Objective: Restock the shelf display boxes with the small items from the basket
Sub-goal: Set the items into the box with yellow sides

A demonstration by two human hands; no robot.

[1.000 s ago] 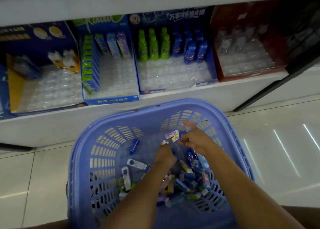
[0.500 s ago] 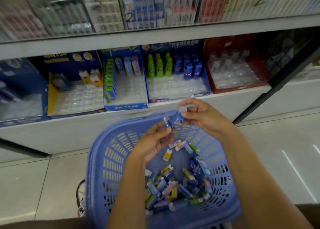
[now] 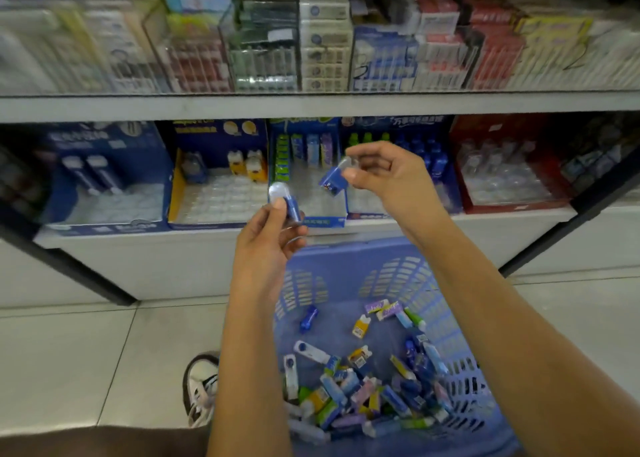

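Now left hand (image 3: 266, 249) pinches one blue item (image 3: 292, 207), right hand (image 3: 391, 176) one blue bottle (image 3: 331, 179).

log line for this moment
left hand: grips blue mini bottle | right hand: pinches other blue mini bottle | basket: many items inside

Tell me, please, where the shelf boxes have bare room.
The tray slots in the yellow-sided box, in front of its yellow bottles, are bare; so is the tray front of the far-left blue box. The basket's near corner is crowded with small items.

Left hand (image 3: 266, 249) pinches blue item (image 3: 293, 208); right hand (image 3: 386, 172), second blue item (image 3: 331, 179); loose items (image 3: 363, 397) heaped in basket (image 3: 346, 254).
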